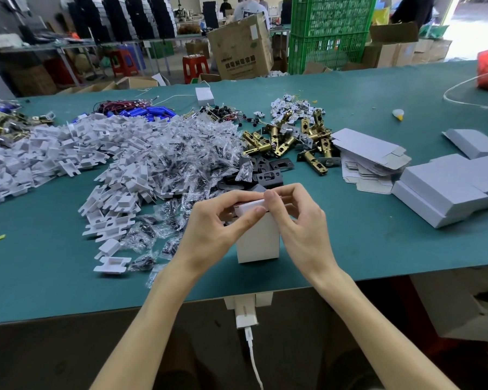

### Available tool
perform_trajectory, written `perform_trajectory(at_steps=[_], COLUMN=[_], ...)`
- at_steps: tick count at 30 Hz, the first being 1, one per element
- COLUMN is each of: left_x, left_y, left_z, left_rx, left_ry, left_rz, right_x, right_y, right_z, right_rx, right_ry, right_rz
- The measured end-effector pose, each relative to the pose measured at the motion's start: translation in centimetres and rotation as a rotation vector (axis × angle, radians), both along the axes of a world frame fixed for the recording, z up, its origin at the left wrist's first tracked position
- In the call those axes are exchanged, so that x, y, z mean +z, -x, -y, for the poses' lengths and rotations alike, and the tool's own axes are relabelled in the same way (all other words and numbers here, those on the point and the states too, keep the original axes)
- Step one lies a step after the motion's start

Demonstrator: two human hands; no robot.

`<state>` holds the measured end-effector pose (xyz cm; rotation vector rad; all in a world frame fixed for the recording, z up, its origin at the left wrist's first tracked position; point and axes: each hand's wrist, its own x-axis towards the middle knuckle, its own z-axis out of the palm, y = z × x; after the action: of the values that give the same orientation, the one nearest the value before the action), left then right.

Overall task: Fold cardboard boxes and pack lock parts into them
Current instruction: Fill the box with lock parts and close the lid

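A small white cardboard box (pixel 258 243) stands upright on the green table (pixel 378 220) near the front edge. My left hand (pixel 217 220) and my right hand (pixel 296 218) both grip its top end, fingers and thumbs curled round the top flap. The box's inside is hidden. Behind it lie brass latch bolts (pixel 293 142), black strike plates (pixel 268 170), clear bags of screws (pixel 192 153) and white plastic inserts (pixel 76 147). Flat unfolded box blanks (pixel 369 156) sit to the right.
Finished white boxes (pixel 445 190) are stacked at the right. Blue batteries and wires (pixel 144 111) lie at the back. A white charger and cable (pixel 247 316) hang at the table's front edge. Cartons, green crates and people stand beyond the table.
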<state>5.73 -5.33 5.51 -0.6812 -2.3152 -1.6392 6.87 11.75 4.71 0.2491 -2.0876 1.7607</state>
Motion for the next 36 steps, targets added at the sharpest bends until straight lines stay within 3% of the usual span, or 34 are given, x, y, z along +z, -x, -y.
perform_trajectory(at_steps=[8, 25, 32, 36], left_x=[-0.2, -0.1, -0.9, -1.4], left_y=[0.3, 0.1, 0.0, 0.2], left_z=[-0.2, -0.1, -0.6, -1.3], left_rx=[-0.089, -0.136, -0.094, -0.062], left_ry=[-0.147, -0.167, -0.230, -0.274], left_rz=[0.081, 0.055, 0.082, 0.058], right_x=[-0.1, -0.6, -2.8, -3.1], right_y=[0.0, -0.5, -1.4, -1.5], right_z=[-0.2, -0.2, 0.1, 0.1], right_rx=[0.004, 0.024, -0.029, -0.049], right_ry=[-0.034, -0.063, -0.157, -0.157], right_rz=[-0.004, -0.048, -0.253, -0.277])
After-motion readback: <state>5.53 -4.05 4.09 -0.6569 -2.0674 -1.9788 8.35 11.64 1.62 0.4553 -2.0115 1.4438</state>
